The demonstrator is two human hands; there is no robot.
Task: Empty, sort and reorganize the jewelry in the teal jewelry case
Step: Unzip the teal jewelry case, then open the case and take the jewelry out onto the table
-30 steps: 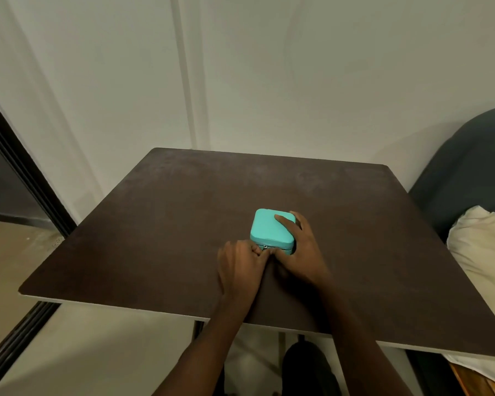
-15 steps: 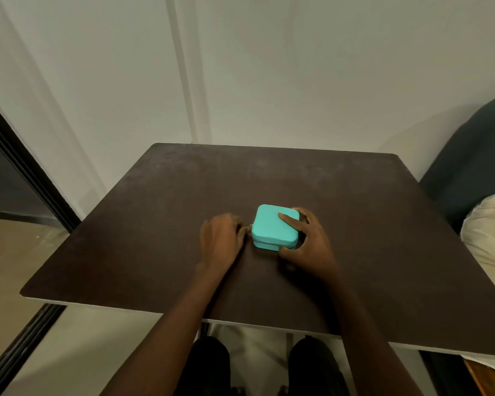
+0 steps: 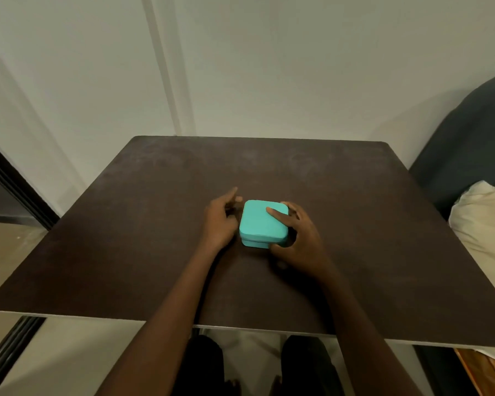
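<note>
The teal jewelry case (image 3: 257, 224), small and square with rounded corners, lies with its lid down near the middle of the dark brown table (image 3: 143, 230). My right hand (image 3: 300, 238) holds it from the right: the index finger lies across the lid and the thumb presses the front right corner. My left hand (image 3: 219, 224) sits against the case's left side. Its fingertips are pinched near the far left corner along the zipper seam, and the zipper pull is hidden by the fingers. No jewelry shows.
A white wall stands just behind the table. On the right are a dark grey sofa (image 3: 475, 132) and a cream cushion (image 3: 486, 224). A black door frame (image 3: 12, 184) runs along the left. My knees (image 3: 203, 364) show below the table's near edge.
My left hand has slid from the case's front edge round its left side toward the far left corner. My right hand has kept its hold on the case.
</note>
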